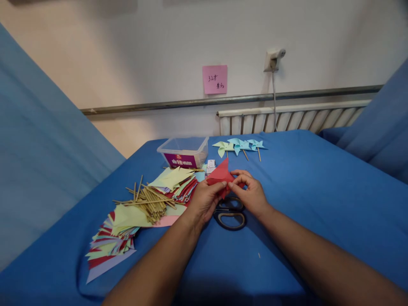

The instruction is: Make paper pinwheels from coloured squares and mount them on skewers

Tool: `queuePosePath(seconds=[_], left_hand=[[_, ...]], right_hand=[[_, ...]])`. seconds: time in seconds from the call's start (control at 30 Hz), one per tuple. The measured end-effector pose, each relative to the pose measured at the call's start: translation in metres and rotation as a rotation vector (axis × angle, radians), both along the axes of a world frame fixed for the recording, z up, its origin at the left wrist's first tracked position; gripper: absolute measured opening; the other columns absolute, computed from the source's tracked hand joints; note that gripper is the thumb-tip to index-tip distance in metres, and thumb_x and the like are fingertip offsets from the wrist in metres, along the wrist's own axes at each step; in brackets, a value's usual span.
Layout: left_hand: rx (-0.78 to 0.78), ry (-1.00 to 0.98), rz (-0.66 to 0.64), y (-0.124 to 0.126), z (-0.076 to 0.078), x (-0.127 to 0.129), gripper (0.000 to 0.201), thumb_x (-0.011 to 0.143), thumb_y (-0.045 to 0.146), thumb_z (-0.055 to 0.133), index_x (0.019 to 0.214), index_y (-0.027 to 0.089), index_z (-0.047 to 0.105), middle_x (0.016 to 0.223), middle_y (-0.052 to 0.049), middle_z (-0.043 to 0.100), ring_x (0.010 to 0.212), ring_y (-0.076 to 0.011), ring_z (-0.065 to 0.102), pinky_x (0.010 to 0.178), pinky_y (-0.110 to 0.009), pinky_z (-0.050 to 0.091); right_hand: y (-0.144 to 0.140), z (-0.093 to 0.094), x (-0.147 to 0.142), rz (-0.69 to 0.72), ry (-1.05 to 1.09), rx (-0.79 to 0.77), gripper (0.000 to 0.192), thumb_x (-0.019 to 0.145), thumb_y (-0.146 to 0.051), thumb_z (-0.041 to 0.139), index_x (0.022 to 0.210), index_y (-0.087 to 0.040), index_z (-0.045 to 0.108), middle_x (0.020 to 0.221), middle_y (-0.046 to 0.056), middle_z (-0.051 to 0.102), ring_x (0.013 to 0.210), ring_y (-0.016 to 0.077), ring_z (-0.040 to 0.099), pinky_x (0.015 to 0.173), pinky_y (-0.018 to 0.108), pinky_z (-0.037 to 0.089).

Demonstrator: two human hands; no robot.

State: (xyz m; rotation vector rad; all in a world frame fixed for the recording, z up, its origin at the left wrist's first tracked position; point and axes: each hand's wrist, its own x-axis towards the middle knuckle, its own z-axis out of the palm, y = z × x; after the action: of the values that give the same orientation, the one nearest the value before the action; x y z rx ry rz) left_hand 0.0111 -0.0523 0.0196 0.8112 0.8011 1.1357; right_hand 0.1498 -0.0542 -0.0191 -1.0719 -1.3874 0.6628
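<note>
Between my two hands is a piece of red paper (220, 172), partly folded like a pinwheel, with one point standing up. My left hand (205, 197) grips its left side, thumb pressed on the front. At its right side, my right hand (250, 191) pinches the paper between thumb and fingers. My fingers hide part of the folds. Just under the paper lies a pair of scissors (232, 213) with dark handles towards me; the blades are hidden. Behind stand finished-looking pinwheels on sticks, a green one (224, 147) and two blue ones (239, 145).
To the left lie a heap of thin sticks (153, 202) and stacks of coloured cut paper (111, 244). A clear plastic box (183, 146) stands behind them, beside small white boxes (211, 164). A blue cloth (318, 191) covers the table; a radiator (293, 117) is at the wall.
</note>
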Motion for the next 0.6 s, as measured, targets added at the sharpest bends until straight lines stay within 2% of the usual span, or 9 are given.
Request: queuePosePath(seconds=[0.27, 0.6], left_hand=[[-0.032, -0.054, 0.016, 0.0036, -0.0026, -0.0018, 0.027, 0.066, 0.013, 0.076, 0.092, 0.010, 0.069, 0.088, -0.007, 0.072, 0.072, -0.0138, 0.066, 0.073, -0.026, 0.053], [-0.023, -0.036, 0.021, 0.0020, -0.0014, -0.0017, 0.026, 0.066, 0.015, 0.077, 0.090, 0.011, 0.070, 0.086, -0.007, 0.072, 0.070, -0.0132, 0.065, 0.069, -0.024, 0.052]], right_hand=[[-0.0034, 0.0044, -0.0026, 0.018, 0.083, 0.014, 0.014, 0.077, -0.027, 0.065, 0.063, -0.021, 0.064, 0.104, 0.009, 0.066, 0.107, 0.0243, 0.060, 0.096, 0.039, 0.040], [-0.0036, 0.0023, -0.0033, 0.018, 0.132, -0.025, 0.015, 0.077, -0.031, 0.066, 0.065, -0.021, 0.064, 0.103, 0.009, 0.067, 0.106, 0.0248, 0.061, 0.095, 0.039, 0.042]])
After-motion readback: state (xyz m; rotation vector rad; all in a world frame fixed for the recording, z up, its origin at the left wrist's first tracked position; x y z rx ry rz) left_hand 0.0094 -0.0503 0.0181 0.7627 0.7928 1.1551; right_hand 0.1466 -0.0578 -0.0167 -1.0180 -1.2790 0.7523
